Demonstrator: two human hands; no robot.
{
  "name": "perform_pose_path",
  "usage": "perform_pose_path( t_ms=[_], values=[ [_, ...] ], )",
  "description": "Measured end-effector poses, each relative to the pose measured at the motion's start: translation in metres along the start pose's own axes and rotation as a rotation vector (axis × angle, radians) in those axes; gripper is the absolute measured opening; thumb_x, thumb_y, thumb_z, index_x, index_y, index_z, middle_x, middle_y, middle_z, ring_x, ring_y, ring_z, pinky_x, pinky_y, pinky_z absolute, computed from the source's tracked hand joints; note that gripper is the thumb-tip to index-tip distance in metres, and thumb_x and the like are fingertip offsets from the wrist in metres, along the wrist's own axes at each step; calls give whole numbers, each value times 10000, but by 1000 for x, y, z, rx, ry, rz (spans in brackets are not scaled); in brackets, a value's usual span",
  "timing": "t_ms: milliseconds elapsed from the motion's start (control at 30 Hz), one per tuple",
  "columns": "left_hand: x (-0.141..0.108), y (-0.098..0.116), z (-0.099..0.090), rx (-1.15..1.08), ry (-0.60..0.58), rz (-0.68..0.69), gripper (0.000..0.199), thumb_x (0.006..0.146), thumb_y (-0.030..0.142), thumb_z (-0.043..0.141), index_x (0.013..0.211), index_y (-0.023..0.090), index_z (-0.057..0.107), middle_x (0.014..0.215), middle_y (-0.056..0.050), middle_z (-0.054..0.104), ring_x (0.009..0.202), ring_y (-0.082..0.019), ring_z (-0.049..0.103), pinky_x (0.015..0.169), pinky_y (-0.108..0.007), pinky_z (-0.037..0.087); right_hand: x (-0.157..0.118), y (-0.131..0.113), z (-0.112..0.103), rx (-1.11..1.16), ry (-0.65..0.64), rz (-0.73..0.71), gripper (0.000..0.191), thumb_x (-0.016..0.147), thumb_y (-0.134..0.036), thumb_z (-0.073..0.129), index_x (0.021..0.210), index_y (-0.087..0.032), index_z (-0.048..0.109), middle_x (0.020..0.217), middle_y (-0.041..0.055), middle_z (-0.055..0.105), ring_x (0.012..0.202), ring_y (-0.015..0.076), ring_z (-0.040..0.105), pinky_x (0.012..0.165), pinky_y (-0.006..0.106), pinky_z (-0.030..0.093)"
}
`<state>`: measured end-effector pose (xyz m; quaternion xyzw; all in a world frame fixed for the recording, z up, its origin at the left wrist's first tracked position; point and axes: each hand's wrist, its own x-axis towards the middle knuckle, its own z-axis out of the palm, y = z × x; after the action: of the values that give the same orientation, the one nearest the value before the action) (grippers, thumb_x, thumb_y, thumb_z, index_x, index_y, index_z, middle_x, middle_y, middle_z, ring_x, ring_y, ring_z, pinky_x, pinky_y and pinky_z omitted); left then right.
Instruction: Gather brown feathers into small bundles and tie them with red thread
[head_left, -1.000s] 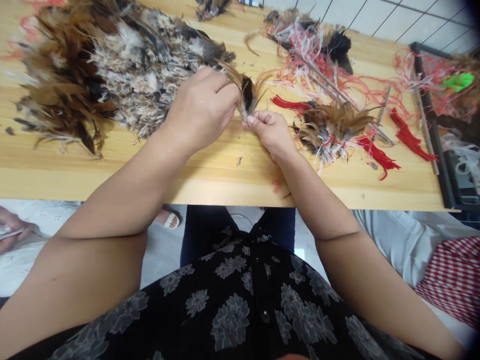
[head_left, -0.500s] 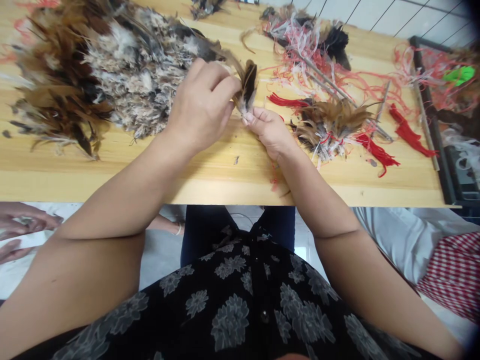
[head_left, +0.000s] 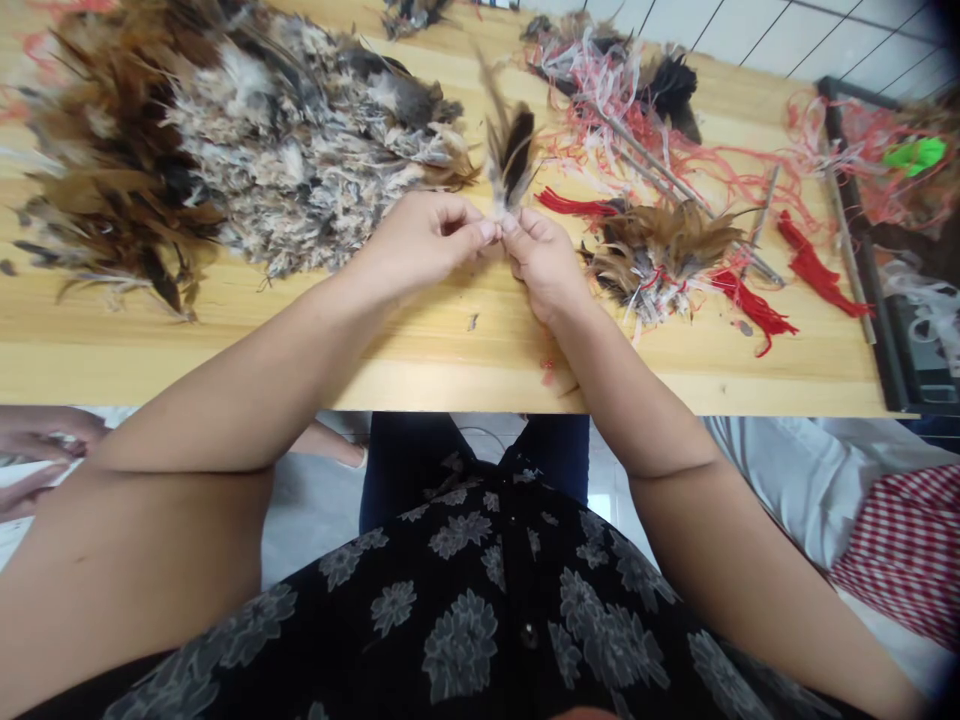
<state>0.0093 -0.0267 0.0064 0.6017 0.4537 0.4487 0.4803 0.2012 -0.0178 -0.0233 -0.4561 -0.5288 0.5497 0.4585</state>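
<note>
A small bunch of dark and brown feathers [head_left: 516,158] stands upright above the table, its pale quill ends pinched between both hands. My right hand [head_left: 546,258] is closed on the base of the bunch, thumb and finger together. From the other side my left hand [head_left: 439,238] pinches the same base, its thumb nearly touching the right thumb. Behind the left hand lies a wide heap of grey and whitish feathers [head_left: 300,150], with a pile of brown feathers [head_left: 112,190] at its left. A bundle of brown feathers tied with red thread [head_left: 667,255] rests right of my right hand.
Pink and white plastic strands [head_left: 592,90] and thin sticks [head_left: 652,155] lie at the back right. Red thread tassels [head_left: 817,262] sit near a black-edged tray [head_left: 862,220]. Another person's hands [head_left: 45,445] show at the lower left, below the wooden table's [head_left: 225,375] edge.
My left hand has come down from the feather tips to the quill ends beside my right thumb. The bunch now stands more upright and shows more fully.
</note>
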Motion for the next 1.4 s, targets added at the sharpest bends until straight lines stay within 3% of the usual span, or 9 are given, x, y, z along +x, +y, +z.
perform_pose_path(
  t_ms=[100,233,400,600,833,1033,1133,1267,1400],
  values=[
    [3,-7,4,-27,-74,-22,304,1126,269,971,883,165,819,736,7,748,664,-126,687,655,-205,540,1,6,3,-70,-25,-89,311,1228,-304,665,945,-180,633,949,-43,695,983,74,693,1055,245,634],
    [3,-7,5,-75,-49,-25,297,1066,273,1024,851,202,832,747,-10,756,675,-152,703,656,-243,567,4,12,1,-88,-34,-105,310,1233,-361,663,980,-182,634,1006,-32,725,1059,95,727,1109,288,641],
    [2,-3,2,-52,-8,-41,269,1064,90,899,843,233,847,789,-11,789,714,-173,675,707,-303,587,1,9,2,-66,13,-58,397,1208,-513,704,986,-194,621,1022,1,710,1128,144,741,1046,289,643],
    [9,-1,-4,-221,96,-36,259,965,239,1075,896,267,827,965,-11,867,978,-242,777,863,-347,667,-2,5,6,-16,88,-62,427,1126,-531,824,927,-221,608,987,5,727,1071,151,712,994,269,616],
    [8,-5,1,-264,162,31,225,909,112,1007,874,215,810,859,-2,770,797,-178,687,791,-284,575,-9,1,9,91,109,-23,299,1080,-338,813,868,-225,635,833,-39,657,823,135,561,871,270,482],
    [1,4,13,-169,87,1,235,835,106,934,815,211,725,747,10,720,693,-167,647,700,-254,514,-10,-1,12,18,147,14,275,994,-328,746,772,-222,623,744,-45,591,777,141,490,815,305,389],
    [2,5,14,-112,73,-15,201,811,143,912,795,211,723,735,10,728,688,-165,641,704,-252,491,-7,1,12,-11,169,14,286,892,-434,769,751,-231,625,726,-42,583,792,151,492,821,317,389],
    [3,2,13,-84,82,19,168,774,225,923,774,206,756,769,-13,758,735,-181,652,740,-269,493,-7,-2,12,27,168,20,498,672,-685,836,700,-231,633,717,-28,590,789,149,489,825,335,387],
    [3,0,12,-147,75,8,242,724,295,976,762,207,754,790,-19,765,755,-192,658,762,-282,507,-9,-6,11,77,138,37,531,640,-703,872,691,-232,632,707,-29,600,769,135,461,818,333,387]
  ],
)
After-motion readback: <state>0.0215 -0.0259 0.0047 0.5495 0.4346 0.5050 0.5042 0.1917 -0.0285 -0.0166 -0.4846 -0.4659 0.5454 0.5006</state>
